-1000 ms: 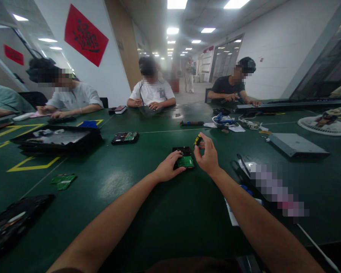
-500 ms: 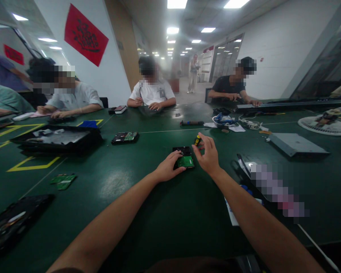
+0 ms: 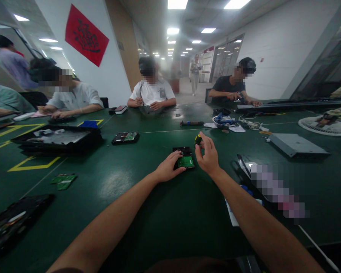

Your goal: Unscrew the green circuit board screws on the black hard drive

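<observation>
A small black hard drive [image 3: 184,156] with a green circuit board on top lies on the dark green table [image 3: 147,212] in front of me. My left hand [image 3: 167,168] rests on its left edge, fingers curled against it. My right hand [image 3: 207,156] is just to the right of the drive, fingers closed round a yellow-and-black screwdriver handle [image 3: 198,139] held upright over the drive's right side.
A second drive [image 3: 125,137] and a black tray [image 3: 55,138] lie to the left, green boards [image 3: 63,181] nearer. A grey flat box [image 3: 298,145], cables and a white bowl [image 3: 223,122] sit to the right. Several people are seated across the table.
My right hand has shifted slightly on the screwdriver handle, fingers turning round it. My left hand and the drive stay put. A person in the corridor has walked closer.
</observation>
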Tool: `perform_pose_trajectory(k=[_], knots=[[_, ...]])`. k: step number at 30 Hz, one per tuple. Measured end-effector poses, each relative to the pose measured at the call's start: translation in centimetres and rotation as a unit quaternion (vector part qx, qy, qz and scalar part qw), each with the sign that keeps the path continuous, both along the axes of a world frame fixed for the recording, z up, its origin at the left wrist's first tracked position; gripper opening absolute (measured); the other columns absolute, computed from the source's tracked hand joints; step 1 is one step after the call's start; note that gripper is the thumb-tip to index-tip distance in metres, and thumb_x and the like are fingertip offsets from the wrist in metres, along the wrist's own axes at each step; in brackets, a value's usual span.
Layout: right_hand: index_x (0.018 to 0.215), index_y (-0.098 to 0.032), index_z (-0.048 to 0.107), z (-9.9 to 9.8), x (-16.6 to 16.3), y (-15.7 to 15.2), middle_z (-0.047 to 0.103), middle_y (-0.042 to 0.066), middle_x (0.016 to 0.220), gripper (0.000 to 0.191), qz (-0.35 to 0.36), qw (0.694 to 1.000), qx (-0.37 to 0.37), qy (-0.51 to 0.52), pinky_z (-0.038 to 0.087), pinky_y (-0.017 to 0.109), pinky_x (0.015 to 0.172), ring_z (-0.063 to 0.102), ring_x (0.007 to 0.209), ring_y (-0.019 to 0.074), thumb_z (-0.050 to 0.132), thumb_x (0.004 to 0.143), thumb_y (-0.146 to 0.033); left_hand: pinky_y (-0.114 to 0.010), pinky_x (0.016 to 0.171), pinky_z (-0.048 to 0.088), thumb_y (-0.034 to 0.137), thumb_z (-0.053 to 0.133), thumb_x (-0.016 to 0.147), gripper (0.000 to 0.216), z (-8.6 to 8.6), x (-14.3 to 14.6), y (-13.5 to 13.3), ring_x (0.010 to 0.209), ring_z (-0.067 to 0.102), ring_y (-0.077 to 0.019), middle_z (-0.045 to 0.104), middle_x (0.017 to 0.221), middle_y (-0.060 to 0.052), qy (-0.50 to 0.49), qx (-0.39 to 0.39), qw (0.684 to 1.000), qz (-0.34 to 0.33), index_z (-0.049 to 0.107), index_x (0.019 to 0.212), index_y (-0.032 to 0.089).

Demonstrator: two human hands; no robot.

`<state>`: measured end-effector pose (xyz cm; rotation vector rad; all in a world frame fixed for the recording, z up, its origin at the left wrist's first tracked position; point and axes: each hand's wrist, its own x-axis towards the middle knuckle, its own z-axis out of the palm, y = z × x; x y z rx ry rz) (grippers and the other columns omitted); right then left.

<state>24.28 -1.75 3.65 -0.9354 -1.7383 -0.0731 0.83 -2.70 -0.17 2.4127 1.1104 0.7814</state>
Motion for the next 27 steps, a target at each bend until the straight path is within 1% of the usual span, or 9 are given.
perform_pose_trajectory(k=[4, 5, 10, 12, 15, 17, 21, 25, 27], knots=[[0.153, -0.027, 0.042, -0.06, 0.02, 0.06, 0.057, 0.014, 0.131, 0.055, -0.009, 1.0, -0.003, 0.005, 0.066, 0.044, 0.078, 0.067, 0.094, 0.0239, 0.057, 0.1, -0.032, -0.056, 0.126, 0.034, 0.051, 0.07, 0.091, 0.064, -0.06, -0.01, 0.07, 0.154, 0.035, -0.0327, 0.046, 0.159, -0.015, 0.006, 0.0, 1.0, 0.001, 0.051, 0.145, 0.022], [0.152, -0.027, 0.043, -0.06, 0.03, 0.07, 0.057, 0.014, 0.13, 0.055, -0.012, 1.0, 0.0, 0.005, 0.066, 0.044, 0.077, 0.067, 0.093, 0.0235, 0.058, 0.099, -0.032, -0.056, 0.126, 0.034, 0.052, 0.07, 0.091, 0.064, -0.09, -0.01, 0.1, 0.154, 0.035, -0.0326, 0.047, 0.159, -0.016, 0.007, 0.001, 1.0, 0.0, 0.051, 0.145, 0.022], [0.153, -0.025, 0.041, -0.07, -0.02, 0.12, 0.057, 0.015, 0.134, 0.055, -0.014, 1.0, 0.016, -0.005, 0.063, 0.049, 0.091, 0.067, 0.103, 0.026, 0.054, 0.1, -0.028, -0.055, 0.126, 0.034, 0.052, 0.07, 0.091, 0.065, -0.24, -0.01, 0.22, 0.154, 0.036, -0.0325, 0.046, 0.159, -0.016, 0.014, 0.005, 1.0, 0.001, 0.051, 0.145, 0.021], [0.154, -0.026, 0.04, -0.1, -0.04, 0.12, 0.057, 0.015, 0.133, 0.055, -0.014, 1.0, 0.013, -0.001, 0.064, 0.048, 0.088, 0.067, 0.1, 0.0249, 0.053, 0.101, -0.028, -0.055, 0.126, 0.034, 0.052, 0.069, 0.091, 0.065, -0.22, -0.02, 0.22, 0.154, 0.035, -0.0324, 0.045, 0.159, -0.016, 0.017, 0.005, 1.0, 0.002, 0.05, 0.145, 0.021], [0.152, -0.027, 0.04, -0.13, -0.03, 0.1, 0.055, 0.015, 0.132, 0.056, -0.014, 1.0, 0.007, 0.009, 0.066, 0.044, 0.076, 0.067, 0.091, 0.0227, 0.058, 0.099, -0.031, -0.055, 0.126, 0.034, 0.052, 0.068, 0.092, 0.064, -0.11, -0.02, 0.14, 0.154, 0.035, -0.0323, 0.045, 0.159, -0.016, 0.018, 0.005, 1.0, -0.001, 0.05, 0.145, 0.021], [0.153, -0.028, 0.04, -0.13, -0.02, 0.08, 0.055, 0.015, 0.133, 0.058, -0.011, 1.0, 0.007, 0.007, 0.067, 0.044, 0.078, 0.067, 0.093, 0.023, 0.059, 0.099, -0.031, -0.055, 0.126, 0.034, 0.052, 0.068, 0.092, 0.064, -0.02, -0.01, 0.06, 0.154, 0.035, -0.0322, 0.045, 0.159, -0.016, 0.015, 0.006, 1.0, -0.001, 0.05, 0.145, 0.021], [0.156, -0.027, 0.037, -0.1, -0.01, 0.06, 0.055, 0.015, 0.135, 0.057, 0.0, 1.0, 0.01, 0.001, 0.064, 0.047, 0.09, 0.067, 0.102, 0.0243, 0.053, 0.101, -0.026, -0.054, 0.127, 0.033, 0.052, 0.069, 0.092, 0.065, 0.04, 0.03, -0.01, 0.154, 0.035, -0.032, 0.045, 0.159, -0.016, 0.01, 0.005, 1.0, 0.001, 0.051, 0.145, 0.021], [0.153, -0.029, 0.041, -0.09, 0.01, 0.06, 0.055, 0.014, 0.132, 0.056, 0.002, 1.0, 0.002, 0.011, 0.067, 0.044, 0.079, 0.068, 0.094, 0.0228, 0.057, 0.1, -0.029, -0.056, 0.126, 0.034, 0.051, 0.07, 0.091, 0.063, -0.18, -0.01, 0.14, 0.154, 0.036, -0.0324, 0.046, 0.159, -0.015, 0.005, 0.002, 1.0, 0.0, 0.052, 0.144, 0.023], [0.152, -0.03, 0.043, -0.07, 0.02, 0.05, 0.056, 0.013, 0.132, 0.055, 0.002, 1.0, 0.003, 0.011, 0.067, 0.045, 0.078, 0.068, 0.093, 0.0227, 0.059, 0.099, -0.031, -0.057, 0.126, 0.034, 0.052, 0.07, 0.091, 0.064, -0.29, -0.03, 0.23, 0.154, 0.035, -0.0327, 0.046, 0.159, -0.015, 0.003, 0.002, 1.0, -0.001, 0.052, 0.144, 0.023]])
